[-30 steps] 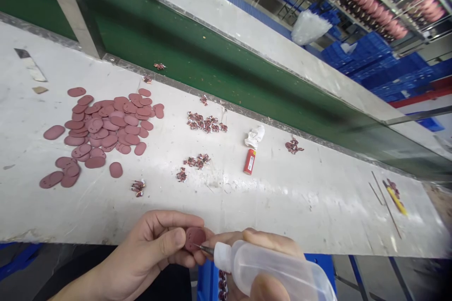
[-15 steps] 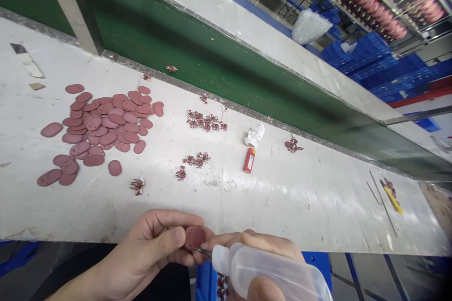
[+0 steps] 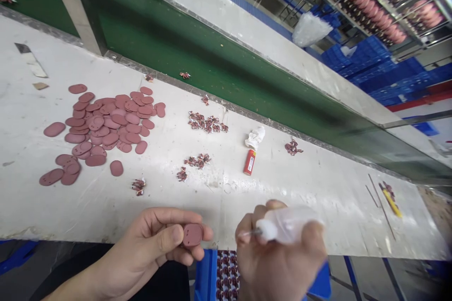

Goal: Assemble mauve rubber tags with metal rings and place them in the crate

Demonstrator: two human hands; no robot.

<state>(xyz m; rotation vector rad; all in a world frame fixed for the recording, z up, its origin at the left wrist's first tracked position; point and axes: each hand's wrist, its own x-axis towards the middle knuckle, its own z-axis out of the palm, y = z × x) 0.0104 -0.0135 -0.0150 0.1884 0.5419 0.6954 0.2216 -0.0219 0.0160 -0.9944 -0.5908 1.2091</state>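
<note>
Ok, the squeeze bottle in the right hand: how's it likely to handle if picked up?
The translucent plastic squeeze bottle looks thin-walled, so probably light and easily dented by a firm squeeze. Its slim metal needle tip looks fragile and might bend if knocked. Its rounded body could roll if laid on the white table.

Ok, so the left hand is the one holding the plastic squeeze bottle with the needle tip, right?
No, the head view shows the right hand holding the plastic squeeze bottle with the needle tip. The left hand holds a maroon oval pad.
</note>
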